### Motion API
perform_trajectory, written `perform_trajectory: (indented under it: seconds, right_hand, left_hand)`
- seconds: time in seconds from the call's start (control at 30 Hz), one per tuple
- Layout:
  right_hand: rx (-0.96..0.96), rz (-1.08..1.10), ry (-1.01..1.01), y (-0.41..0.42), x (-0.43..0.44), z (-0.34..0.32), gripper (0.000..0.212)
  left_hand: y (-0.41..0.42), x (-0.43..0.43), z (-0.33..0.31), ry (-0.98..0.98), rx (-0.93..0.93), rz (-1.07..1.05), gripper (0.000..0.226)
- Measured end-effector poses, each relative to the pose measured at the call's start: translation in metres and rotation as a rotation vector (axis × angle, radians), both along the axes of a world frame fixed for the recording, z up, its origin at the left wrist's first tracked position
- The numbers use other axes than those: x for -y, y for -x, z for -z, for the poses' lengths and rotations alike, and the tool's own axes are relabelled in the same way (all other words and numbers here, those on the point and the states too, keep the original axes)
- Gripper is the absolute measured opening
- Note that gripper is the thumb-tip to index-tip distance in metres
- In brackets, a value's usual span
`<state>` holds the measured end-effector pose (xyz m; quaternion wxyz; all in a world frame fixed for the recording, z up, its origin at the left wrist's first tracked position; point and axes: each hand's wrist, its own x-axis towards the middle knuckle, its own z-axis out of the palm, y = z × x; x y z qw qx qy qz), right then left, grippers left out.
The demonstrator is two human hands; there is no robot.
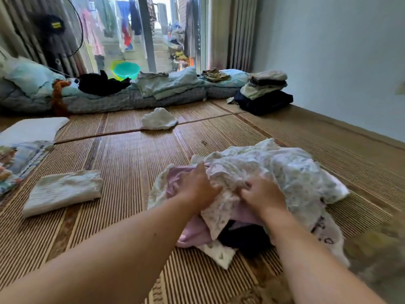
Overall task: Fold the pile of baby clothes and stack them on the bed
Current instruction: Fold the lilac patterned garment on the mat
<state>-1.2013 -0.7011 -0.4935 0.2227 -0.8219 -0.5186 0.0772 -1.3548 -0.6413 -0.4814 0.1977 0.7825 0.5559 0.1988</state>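
A heap of baby clothes (291, 172) lies on the bamboo mat (122, 156) in front of me: pale printed pieces, a pink garment (195, 233) and something dark underneath. My left hand (198, 187) rests on the heap's left side with its fingers curled into a white printed garment (221, 213). My right hand (262, 195) grips the same printed cloth just to the right. One folded pale garment (63, 191) lies flat on the mat to the left.
A crumpled white cloth (158, 119) sits further back on the mat. A stack of folded clothes (264, 92) stands at the back right by the wall. Bedding and pillows (171, 86) line the window side. A patterned cloth (17, 161) lies at the left edge.
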Motion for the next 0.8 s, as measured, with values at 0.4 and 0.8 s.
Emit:
perform_trajectory:
  seconds: [0.4,0.8]
  right_hand:
    - [-0.25,-0.291,-0.449,-0.003,0.018,-0.116,0.025]
    - [0.3,-0.38,-0.162,0.06,0.063,-0.246,0.016]
  left_hand:
    - [0.023,0.005,-0.1,0.05,0.51,0.023,0.028]
    - [0.172,0.057,-0.24,-0.169,0.399,-0.042,0.015]
